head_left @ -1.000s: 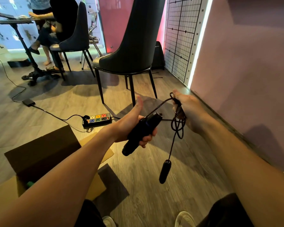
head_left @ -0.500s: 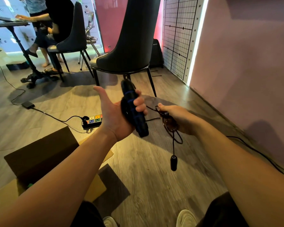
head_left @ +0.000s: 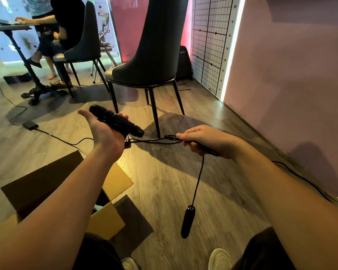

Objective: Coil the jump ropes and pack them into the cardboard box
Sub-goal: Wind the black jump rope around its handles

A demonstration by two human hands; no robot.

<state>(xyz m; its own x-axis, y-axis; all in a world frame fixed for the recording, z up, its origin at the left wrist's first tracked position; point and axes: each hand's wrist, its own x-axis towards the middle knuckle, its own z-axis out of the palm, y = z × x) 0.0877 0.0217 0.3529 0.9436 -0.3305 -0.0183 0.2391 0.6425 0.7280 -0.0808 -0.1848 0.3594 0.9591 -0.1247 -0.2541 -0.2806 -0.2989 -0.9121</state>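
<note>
Left arm: bare, stretched forward from the lower left, palm turned up.
Left hand (head_left: 105, 131): thumb spread wide, fingers curled round a thick black jump-rope handle (head_left: 116, 121).
Right arm: bare, stretched forward from the lower right.
Right hand (head_left: 205, 140): knuckles up, fist closed on a thin black cord (head_left: 154, 140).

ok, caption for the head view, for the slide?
Left grip holds one handle palm-up, right grip pinches the cord, second handle dangles below; open box on the floor.

The cardboard box (head_left: 116, 181) sits on the floor (head_left: 164, 191) lower left, a chair (head_left: 156, 45) beyond it.
</note>
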